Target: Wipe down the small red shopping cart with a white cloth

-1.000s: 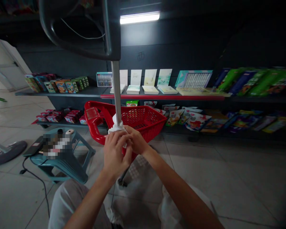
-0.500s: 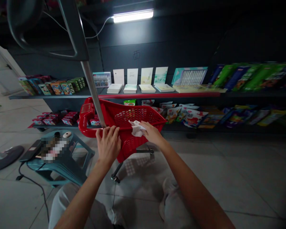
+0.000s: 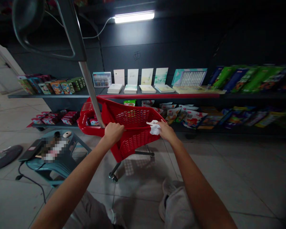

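A red wheeled shopping basket (image 3: 133,140) stands on the tiled floor in front of me, its metal pole (image 3: 90,92) rising to a dark handle at the upper left. My left hand (image 3: 113,132) is closed over the basket's near rim, beside the foot of the pole. My right hand (image 3: 165,130) holds a crumpled white cloth (image 3: 154,127) and presses it against the basket's right rim. My knees and a shoe show at the bottom of the view.
A teal plastic stool (image 3: 62,156) with a phone and small items stands to the left, a cable trailing on the floor. Dark shelves (image 3: 157,95) behind carry notebooks, boxed toys and packets. A fan base (image 3: 4,156) lies at far left.
Both hands left the pole, where they held the cloth together. The left hand gripped the basket rim; the right carried the cloth rightward along the rim. The pole tilted to the left.
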Demonstrator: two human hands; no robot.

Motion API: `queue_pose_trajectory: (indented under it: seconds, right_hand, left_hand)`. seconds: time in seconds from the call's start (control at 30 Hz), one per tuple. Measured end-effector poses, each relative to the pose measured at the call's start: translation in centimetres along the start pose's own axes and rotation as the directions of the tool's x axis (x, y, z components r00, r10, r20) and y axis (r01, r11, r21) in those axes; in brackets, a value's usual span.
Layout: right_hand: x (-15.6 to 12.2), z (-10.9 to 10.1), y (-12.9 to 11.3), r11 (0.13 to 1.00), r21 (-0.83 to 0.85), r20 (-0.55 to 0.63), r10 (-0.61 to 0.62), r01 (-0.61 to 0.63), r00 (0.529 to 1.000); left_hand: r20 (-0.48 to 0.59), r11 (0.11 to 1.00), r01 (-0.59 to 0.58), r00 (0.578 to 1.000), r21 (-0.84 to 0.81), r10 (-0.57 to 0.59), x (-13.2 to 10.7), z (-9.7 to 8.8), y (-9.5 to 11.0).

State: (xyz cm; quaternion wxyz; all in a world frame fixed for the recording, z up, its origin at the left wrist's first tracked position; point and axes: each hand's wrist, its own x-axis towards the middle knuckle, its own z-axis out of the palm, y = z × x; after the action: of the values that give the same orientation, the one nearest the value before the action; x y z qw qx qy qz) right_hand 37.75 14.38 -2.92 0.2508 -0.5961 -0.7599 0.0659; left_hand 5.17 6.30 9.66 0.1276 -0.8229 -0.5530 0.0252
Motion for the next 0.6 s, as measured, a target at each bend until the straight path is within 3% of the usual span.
queue_pose_trajectory:
  seconds: [0.07,0.13,0.3,0.37,0.47,0.6]
  right_hand:
    - [-0.4,0.6,-1.6,0.998,0.031,-0.006,-0.049,0.049,0.999]
    - [-0.9,1.3,-4.1,0.989,0.070,-0.028,-0.125,0.127,0.992]
    - [-2.4,2.5,-11.5,0.923,0.123,-0.121,-0.350,0.364,0.929]
    - [-2.5,2.4,-12.7,0.914,0.139,-0.105,-0.368,0.380,0.924]
    - [-2.0,1.7,-10.8,0.954,0.128,-0.027,-0.269,0.270,0.963]
    - [-0.7,0.6,-3.7,0.997,0.037,-0.025,-0.071,0.072,0.997]
  left_hand:
    - [0.041,1.000,-0.022,0.999,-0.002,0.022,0.9,0.3,-0.3]
    - [0.015,1.000,-0.028,0.999,-0.009,0.028,1.1,0.5,-0.3]
    - [-0.034,1.000,0.015,0.999,-0.010,-0.015,1.0,0.8,0.0]
    - [-0.041,1.000,0.026,0.999,-0.003,-0.026,1.1,0.9,0.0]
    - [-0.049,0.999,0.039,0.998,0.000,-0.039,1.3,1.0,-0.2]
    - [-0.044,0.997,0.071,0.996,-0.029,-0.072,1.8,1.2,-0.7]
